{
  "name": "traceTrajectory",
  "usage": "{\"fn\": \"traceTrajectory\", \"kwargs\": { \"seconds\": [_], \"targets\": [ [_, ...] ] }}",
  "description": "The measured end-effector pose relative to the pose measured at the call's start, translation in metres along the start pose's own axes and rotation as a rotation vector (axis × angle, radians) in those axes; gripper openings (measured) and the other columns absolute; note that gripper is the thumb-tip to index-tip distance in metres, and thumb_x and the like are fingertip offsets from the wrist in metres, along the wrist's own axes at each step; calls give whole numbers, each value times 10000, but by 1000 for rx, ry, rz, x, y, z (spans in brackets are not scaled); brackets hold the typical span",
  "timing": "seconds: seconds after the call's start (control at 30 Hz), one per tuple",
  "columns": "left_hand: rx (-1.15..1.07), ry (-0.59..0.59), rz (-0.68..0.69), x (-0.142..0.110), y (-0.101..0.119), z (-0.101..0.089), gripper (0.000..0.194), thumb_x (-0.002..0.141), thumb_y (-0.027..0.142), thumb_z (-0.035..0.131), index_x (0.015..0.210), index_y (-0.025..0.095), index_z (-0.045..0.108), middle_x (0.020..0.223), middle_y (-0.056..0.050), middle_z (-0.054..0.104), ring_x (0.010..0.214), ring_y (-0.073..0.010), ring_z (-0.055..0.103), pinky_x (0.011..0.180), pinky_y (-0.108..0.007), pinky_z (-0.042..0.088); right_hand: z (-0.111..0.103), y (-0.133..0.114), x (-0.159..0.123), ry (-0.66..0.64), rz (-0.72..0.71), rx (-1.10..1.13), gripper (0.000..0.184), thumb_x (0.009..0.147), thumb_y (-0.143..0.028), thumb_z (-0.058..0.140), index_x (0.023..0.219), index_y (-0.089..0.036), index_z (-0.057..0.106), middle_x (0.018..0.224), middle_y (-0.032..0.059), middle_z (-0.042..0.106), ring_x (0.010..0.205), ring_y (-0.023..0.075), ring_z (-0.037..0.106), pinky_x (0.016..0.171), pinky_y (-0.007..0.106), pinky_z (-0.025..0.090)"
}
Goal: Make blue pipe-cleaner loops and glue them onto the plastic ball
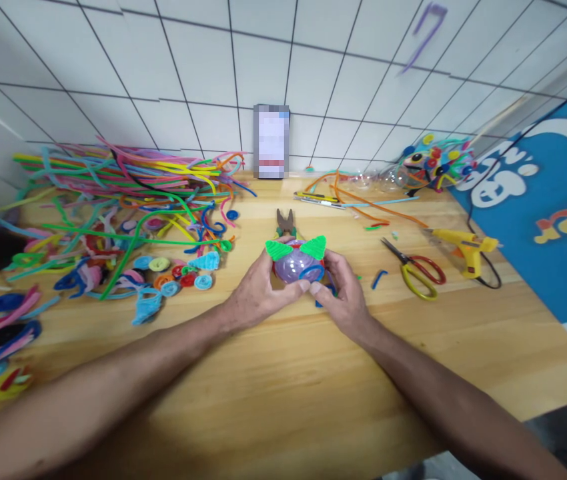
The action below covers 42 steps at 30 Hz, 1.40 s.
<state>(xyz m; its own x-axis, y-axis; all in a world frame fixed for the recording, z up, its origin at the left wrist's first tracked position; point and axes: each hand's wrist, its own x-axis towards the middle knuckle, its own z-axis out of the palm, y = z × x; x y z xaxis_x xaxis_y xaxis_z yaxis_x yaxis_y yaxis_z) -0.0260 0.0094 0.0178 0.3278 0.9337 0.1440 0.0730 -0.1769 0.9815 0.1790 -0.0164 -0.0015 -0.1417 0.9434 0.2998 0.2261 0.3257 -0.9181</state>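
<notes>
A clear plastic ball, purple and red inside, carries two green pipe-cleaner triangles on top like ears and a blue pipe-cleaner loop on its front. It sits at the middle of the wooden table. My left hand wraps its left side, thumb pressed on the front. My right hand cups the right side, fingers closed round it. A blue pipe-cleaner piece shows under my right hand.
A heap of coloured pipe cleaners and coiled discs fills the left. Pliers lie behind the ball. Scissors and a yellow glue gun lie right. A decorated ball and a phone stand at the tiled wall.
</notes>
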Motion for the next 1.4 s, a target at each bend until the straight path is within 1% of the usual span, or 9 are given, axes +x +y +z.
{"fn": "traceTrajectory", "kwargs": {
  "seconds": [0.13, 0.33, 0.47, 0.67, 0.77, 0.93, 1.1, 1.23, 1.4],
  "targets": [
    [16, 11, 24, 2, 1, 1, 782, 841, 494, 817, 1498, 178, 536, 1504, -192, 632, 1383, -354, 624, 1218, -531, 474, -1, -1, 1, -6, 13, 25, 565, 973, -541, 718, 1445, -274, 559, 1422, 109, 691, 1293, 294, 668, 1133, 501, 544],
    [42, 39, 56, 2, 0, 1, 751, 847, 506, 819, 1468, 168, 565, 1463, -192, 670, 1372, -348, 641, 1210, -517, 486, -3, -1, 4, -6, 59, 147, 500, 999, -578, 669, 1400, -287, 595, 1391, 82, 720, 1261, 272, 685, 1098, 466, 566],
    [49, 46, 65, 2, -1, 1, 743, 852, 508, 820, 1466, 173, 570, 1455, -184, 680, 1371, -343, 644, 1214, -514, 487, -3, -2, 4, 7, 48, 128, 477, 1005, -549, 678, 1389, -276, 601, 1370, 85, 726, 1223, 258, 690, 1090, 457, 565],
    [50, 80, 67, 1, 1, 3, 707, 845, 500, 832, 1430, 184, 593, 1460, -166, 678, 1375, -343, 642, 1208, -509, 496, -3, -2, 2, 32, -15, 58, 499, 999, -510, 702, 1434, -298, 577, 1412, 89, 691, 1255, 266, 671, 1103, 466, 555],
    [8, 44, 53, 0, 3, 2, 673, 862, 503, 821, 1412, 188, 596, 1457, -158, 675, 1391, -350, 626, 1221, -517, 482, -3, 0, 0, 20, 7, 28, 512, 994, -509, 703, 1438, -288, 571, 1415, 101, 683, 1272, 282, 664, 1122, 493, 547],
    [-75, 3, 45, -2, 5, -1, 586, 951, 481, 719, 1436, 186, 571, 1537, -157, 610, 1455, -345, 564, 1282, -533, 413, -2, 1, -1, 9, 5, -8, 520, 998, -500, 693, 1448, -280, 555, 1405, 107, 681, 1284, 290, 658, 1124, 500, 543],
    [-85, 15, 27, -2, 7, 1, 568, 940, 445, 731, 1417, 181, 575, 1503, -156, 632, 1411, -337, 598, 1251, -522, 453, -2, 2, -1, 1, -12, -23, 517, 995, -493, 704, 1437, -273, 554, 1383, 112, 682, 1263, 291, 664, 1106, 501, 548],
    [-49, 14, 41, -2, 6, 1, 590, 940, 471, 728, 1425, 177, 568, 1516, -164, 622, 1419, -343, 591, 1256, -528, 442, -2, 2, 0, -3, -8, -27, 555, 980, -515, 719, 1445, -265, 546, 1389, 119, 676, 1264, 297, 664, 1119, 516, 545],
    [30, -2, 58, 0, 2, 1, 694, 864, 478, 819, 1434, 182, 557, 1487, -161, 648, 1418, -351, 599, 1239, -517, 461, -2, 1, 0, 13, 14, -16, 557, 979, -543, 706, 1429, -258, 545, 1389, 126, 681, 1265, 301, 665, 1110, 511, 552]
  ]
}}
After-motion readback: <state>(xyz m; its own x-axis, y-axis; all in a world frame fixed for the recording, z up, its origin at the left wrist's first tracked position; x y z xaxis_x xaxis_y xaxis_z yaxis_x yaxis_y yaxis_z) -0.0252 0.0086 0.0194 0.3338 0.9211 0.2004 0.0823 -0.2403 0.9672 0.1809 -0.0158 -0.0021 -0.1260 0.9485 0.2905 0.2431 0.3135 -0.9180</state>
